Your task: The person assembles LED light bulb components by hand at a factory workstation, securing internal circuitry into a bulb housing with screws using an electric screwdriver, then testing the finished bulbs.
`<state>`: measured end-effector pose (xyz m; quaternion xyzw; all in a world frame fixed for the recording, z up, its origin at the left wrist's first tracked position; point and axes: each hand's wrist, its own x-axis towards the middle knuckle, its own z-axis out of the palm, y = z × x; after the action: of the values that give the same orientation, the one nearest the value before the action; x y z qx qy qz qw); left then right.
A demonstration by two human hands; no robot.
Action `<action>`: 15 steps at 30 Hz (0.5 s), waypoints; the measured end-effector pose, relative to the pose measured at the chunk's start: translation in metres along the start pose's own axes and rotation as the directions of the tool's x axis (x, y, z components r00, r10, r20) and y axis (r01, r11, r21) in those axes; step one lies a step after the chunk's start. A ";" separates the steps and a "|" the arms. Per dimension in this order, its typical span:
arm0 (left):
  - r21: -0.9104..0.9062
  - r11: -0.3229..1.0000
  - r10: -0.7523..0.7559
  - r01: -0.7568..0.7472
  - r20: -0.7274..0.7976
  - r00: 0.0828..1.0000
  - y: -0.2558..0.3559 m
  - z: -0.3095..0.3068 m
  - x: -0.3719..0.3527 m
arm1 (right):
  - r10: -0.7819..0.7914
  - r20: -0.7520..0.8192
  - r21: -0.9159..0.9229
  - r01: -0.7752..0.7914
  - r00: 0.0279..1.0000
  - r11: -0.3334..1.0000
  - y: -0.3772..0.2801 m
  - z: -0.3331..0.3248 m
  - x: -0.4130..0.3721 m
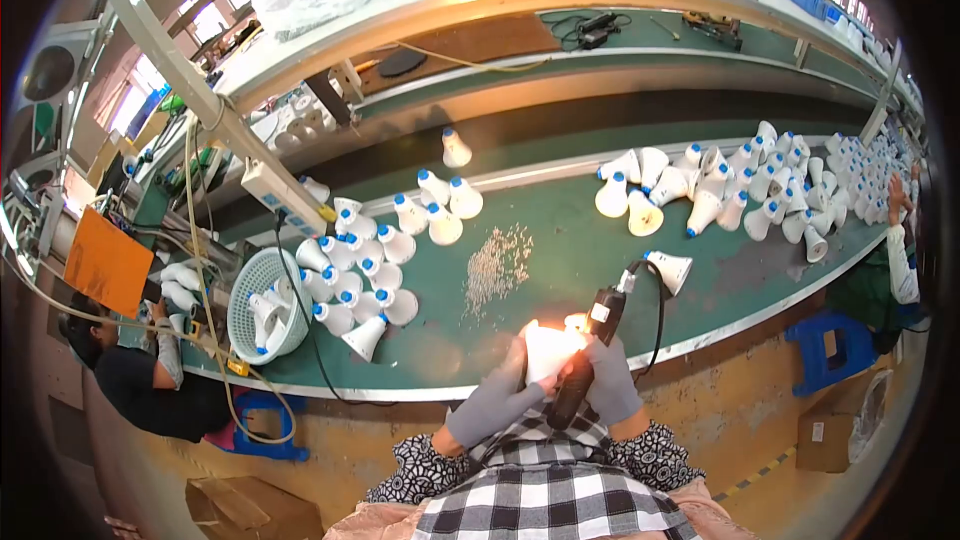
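In my gloved left hand (494,404) is a white cone-shaped lamp (545,353), held just past the front edge of the table, its upper part glaring brightly. My gloved right hand (612,380) is wrapped round a black corded power tool (590,352), which slants beside the lamp; its working tip cannot be made out. The tool's cord leaves at its upper end. One similar lamp (670,271) lies on its side near the cord. Ahead of my hands, a spread of tiny pale pieces (497,268) lies on the green tabletop (560,235).
Blue-capped lamps (368,265) crowd the left, beside a pale green basket (248,310) holding more. Many lamps (780,180) fill the right. A shelf (480,2) runs overhead at the back. A person (150,380) sits left; another person's arm (900,250) reaches in at right.
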<state>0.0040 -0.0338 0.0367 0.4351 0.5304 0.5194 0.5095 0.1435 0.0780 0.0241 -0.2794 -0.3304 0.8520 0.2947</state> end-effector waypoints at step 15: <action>0.101 0.994 -0.048 0.050 -0.027 0.998 0.000 -0.022 0.034 | 0.052 -0.156 0.004 -0.052 0.986 0.999 -0.004 0.002 0.039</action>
<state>-0.0212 -0.0023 0.0320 0.4409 0.5728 0.4844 0.4928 0.1174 0.1071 0.0170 -0.3535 -0.2989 0.8350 0.2974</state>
